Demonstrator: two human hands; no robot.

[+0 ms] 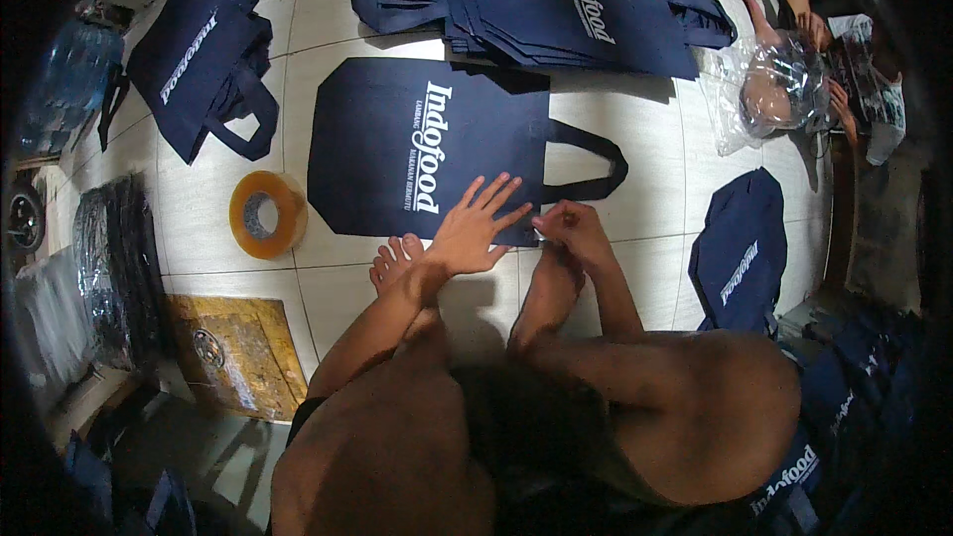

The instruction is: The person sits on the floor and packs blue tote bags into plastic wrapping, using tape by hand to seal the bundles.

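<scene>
A navy blue fabric tote bag (372,154) with white lettering lies flat on the tiles, its looped handle (615,164) stretched out to the right. My left hand (472,230) rests on the bag's near edge, fingers spread and palm down. Beside it, at the near right corner, my right hand (576,230) is closed in a pinch. A small silvery glint shows at its fingertips, too small to name. Both my bare feet stand by the near edge, the right one just below my right hand.
A large stack of navy bags (536,10) lies beyond, a smaller pile (204,60) far left, and another bag (745,248) at right. A tape roll (268,215) sits near a yellow board (238,352). Far right, another person's hands (814,35) hold clear plastic (779,79).
</scene>
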